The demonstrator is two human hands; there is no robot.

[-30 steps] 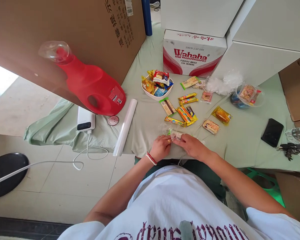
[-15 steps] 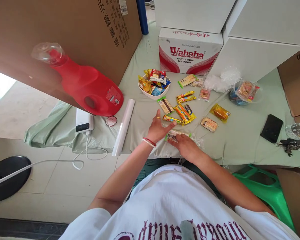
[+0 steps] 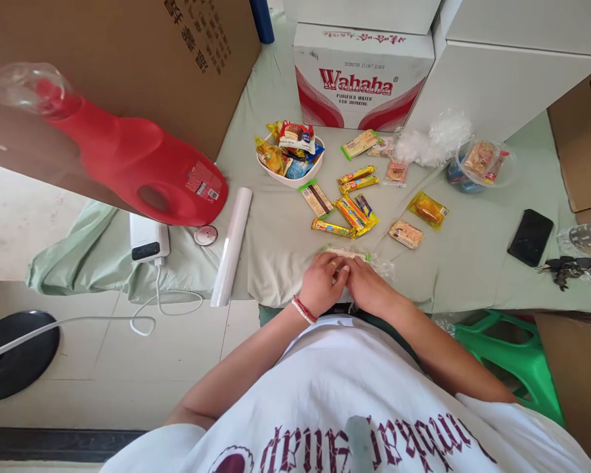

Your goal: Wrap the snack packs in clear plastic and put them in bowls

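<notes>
My left hand (image 3: 321,284), with a ring and a red and white wrist band, and my right hand (image 3: 369,286) lie side by side at the near edge of the green-covered table (image 3: 473,276). Both press on a clear plastic bag (image 3: 380,264) holding a green-ended snack bar (image 3: 347,252), fingers curled onto it. Just beyond lie several loose wrapped snacks: a yellow bar (image 3: 332,228), crossed yellow bars (image 3: 357,213), a brown bar (image 3: 316,198). A white bowl (image 3: 295,179) farther back is full of snacks.
A red jug (image 3: 128,164) lies on its side at left, beside a power bank (image 3: 146,242) and a white roll (image 3: 231,246). A Wahaha box (image 3: 359,82) and white boxes stand behind. A phone (image 3: 530,236) and keys (image 3: 561,269) lie right; a green stool (image 3: 512,355) stands below.
My left hand drew back from the loose yellow bar and came down beside my right hand on the bagged snack. The view shifted slightly, so everything sits lower-left.
</notes>
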